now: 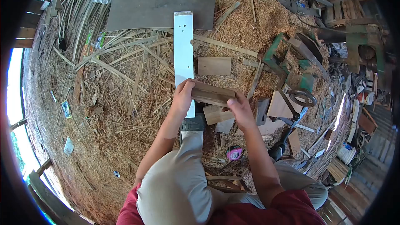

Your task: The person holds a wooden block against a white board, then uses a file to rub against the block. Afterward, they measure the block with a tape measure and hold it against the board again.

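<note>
A short brown wooden block (212, 94) is held between my two hands, tilted slightly down to the right. My left hand (183, 96) is closed on its left end, and my right hand (241, 109) grips its right end with the thumb on top. Beneath my left hand lies a long white board (183, 50) with several small dark holes, running away from my shoe (193, 123). A flat piece of wood (214, 66) rests on the shavings beyond the block. Another light wood piece (213, 115) lies partly hidden below the block.
A green machine with a handwheel (303, 98) stands at the right. The pink tape measure (234, 153) lies near my legs. Thin wood strips (121, 73) and shavings cover the ground at the left. A grey sheet (137, 4) lies at the top.
</note>
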Demonstrator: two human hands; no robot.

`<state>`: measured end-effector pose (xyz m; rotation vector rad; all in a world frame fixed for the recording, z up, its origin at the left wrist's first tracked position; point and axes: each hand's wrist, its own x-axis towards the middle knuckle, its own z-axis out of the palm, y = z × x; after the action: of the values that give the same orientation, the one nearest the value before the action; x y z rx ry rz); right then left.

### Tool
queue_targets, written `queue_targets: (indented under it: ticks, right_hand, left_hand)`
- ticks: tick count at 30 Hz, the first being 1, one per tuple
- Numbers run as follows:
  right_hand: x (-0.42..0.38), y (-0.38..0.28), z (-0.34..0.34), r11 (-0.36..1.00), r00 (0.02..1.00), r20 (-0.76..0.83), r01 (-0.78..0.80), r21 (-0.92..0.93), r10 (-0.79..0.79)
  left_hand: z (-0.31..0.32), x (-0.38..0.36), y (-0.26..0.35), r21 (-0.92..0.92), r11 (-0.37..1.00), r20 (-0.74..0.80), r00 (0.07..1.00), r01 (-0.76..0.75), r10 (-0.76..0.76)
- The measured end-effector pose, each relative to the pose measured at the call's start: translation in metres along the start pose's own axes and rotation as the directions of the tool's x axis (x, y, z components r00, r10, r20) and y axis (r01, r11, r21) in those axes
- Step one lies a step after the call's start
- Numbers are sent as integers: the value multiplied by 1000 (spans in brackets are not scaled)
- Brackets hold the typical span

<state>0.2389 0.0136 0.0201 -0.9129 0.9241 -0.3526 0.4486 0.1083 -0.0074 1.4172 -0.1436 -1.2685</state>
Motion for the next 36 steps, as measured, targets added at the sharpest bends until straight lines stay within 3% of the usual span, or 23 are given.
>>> queue_targets:
  ticks: [3, 7, 10, 16, 19, 24, 27, 30, 31, 36]
  right_hand:
    - [5, 9, 5, 975, 988, 18, 156, -159, -155]
    - [6, 9, 3, 991, 999, -9, 45, -128, -47]
    - [8, 10, -3, 992, 1000, -10, -30, -123, 29]
    - [6, 12, -7, 992, 993, 26, -118, 35, 117]
    - [3, 16, -11, 990, 992, 45, -122, 74, 119]
    - [-1, 13, -14, 975, 982, 94, -173, 138, 161]
    - [-4, 6, -3, 961, 974, 20, -226, 157, 226]
    - [-3, 7, -4, 939, 939, 40, -340, -52, 342]
    - [-4, 11, -4, 945, 945, 41, -322, -49, 324]
    - [-6, 26, -6, 973, 982, 5, -186, -134, 188]
  left_hand:
    - [-3, 1, 0, -48, 998, -32, 998, 50, -52]
    - [0, -2, 7, -121, 992, 9, 999, 40, -39]
    - [-2, -2, 6, -115, 993, 144, 989, -18, 34]
    - [4, -11, 22, 203, 944, 208, 954, -259, 217]
    - [3, -10, 21, 93, 962, 224, 947, -255, 230]
    - [7, -18, 30, 213, 941, 204, 953, -265, 222]
    - [10, -24, 43, 354, 903, 186, 964, -245, 188]
    - [11, -20, 37, 488, 816, 169, 951, -309, 260]
    - [11, -18, 34, 527, 778, 167, 939, -342, 300]
    - [5, -15, 35, 515, 821, 112, 969, -245, 219]
